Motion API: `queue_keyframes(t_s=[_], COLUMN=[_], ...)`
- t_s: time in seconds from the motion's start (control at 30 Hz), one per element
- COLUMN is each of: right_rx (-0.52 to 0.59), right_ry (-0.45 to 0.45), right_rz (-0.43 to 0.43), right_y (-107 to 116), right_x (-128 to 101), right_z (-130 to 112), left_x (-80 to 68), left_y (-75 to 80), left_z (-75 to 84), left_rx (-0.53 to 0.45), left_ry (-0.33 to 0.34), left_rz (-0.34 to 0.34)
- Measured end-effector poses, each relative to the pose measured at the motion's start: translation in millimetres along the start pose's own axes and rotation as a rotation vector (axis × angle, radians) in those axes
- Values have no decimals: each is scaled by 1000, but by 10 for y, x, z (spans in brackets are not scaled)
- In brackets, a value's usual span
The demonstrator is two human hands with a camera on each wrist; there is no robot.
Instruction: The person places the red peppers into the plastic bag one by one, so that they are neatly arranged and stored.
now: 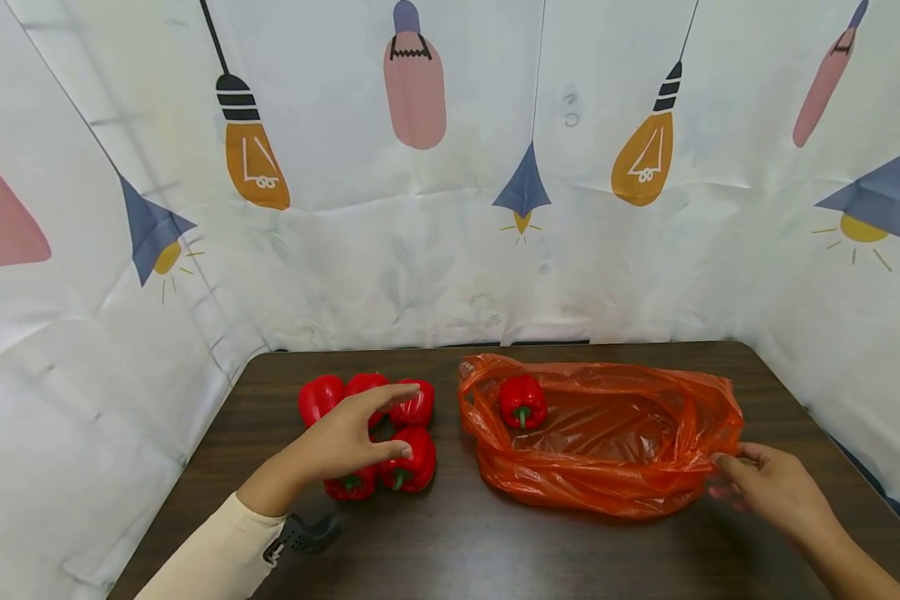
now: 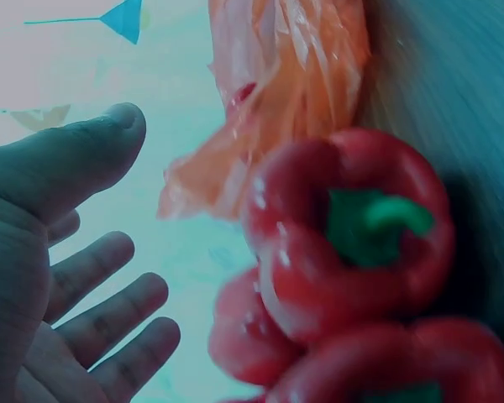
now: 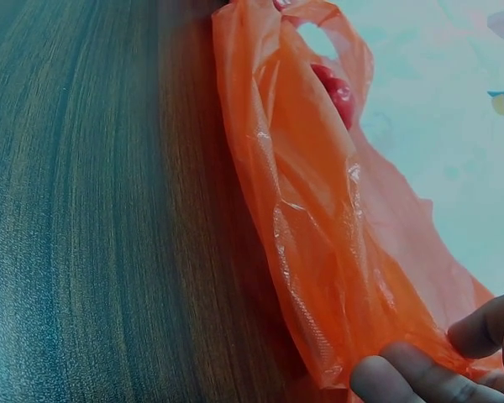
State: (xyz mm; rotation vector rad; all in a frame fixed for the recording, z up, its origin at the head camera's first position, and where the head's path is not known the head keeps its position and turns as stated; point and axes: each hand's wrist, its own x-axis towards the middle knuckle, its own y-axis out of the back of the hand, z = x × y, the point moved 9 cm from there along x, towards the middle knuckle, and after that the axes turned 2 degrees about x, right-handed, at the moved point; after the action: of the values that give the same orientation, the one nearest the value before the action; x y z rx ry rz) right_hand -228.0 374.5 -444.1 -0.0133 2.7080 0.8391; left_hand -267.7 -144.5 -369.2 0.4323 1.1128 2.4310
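Observation:
Several red bell peppers (image 1: 414, 467) lie clustered on the dark wooden table (image 1: 450, 542), left of centre. My left hand (image 1: 399, 421) hovers just over them, fingers straight and thumb spread, holding nothing. The left wrist view shows its open fingers (image 2: 109, 311) beside a green-stemmed pepper (image 2: 353, 227). An orange plastic bag (image 1: 607, 442) lies open to the right, with one red pepper (image 1: 522, 401) inside near its left end. My right hand (image 1: 720, 475) pinches the bag's right edge. In the right wrist view its fingertips (image 3: 420, 382) hold the bag (image 3: 319, 227).
A white cloth backdrop (image 1: 450, 250) printed with lamps closes in the table at the back and both sides. Bare tabletop stretches along the front edge, between my two arms. A dark wrist strap (image 1: 303, 533) sits on my left sleeve.

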Motion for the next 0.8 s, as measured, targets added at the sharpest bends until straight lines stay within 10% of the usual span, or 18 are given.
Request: queue_keyframes(t_s=[0.8], right_rx=[-17], right_ry=[-6], right_rz=[-9], right_y=[-3], right_x=[-9], right_z=[-7], left_x=[-509], left_y=[549], left_z=[-658], left_rx=[52], left_ry=[123], left_rz=[215])
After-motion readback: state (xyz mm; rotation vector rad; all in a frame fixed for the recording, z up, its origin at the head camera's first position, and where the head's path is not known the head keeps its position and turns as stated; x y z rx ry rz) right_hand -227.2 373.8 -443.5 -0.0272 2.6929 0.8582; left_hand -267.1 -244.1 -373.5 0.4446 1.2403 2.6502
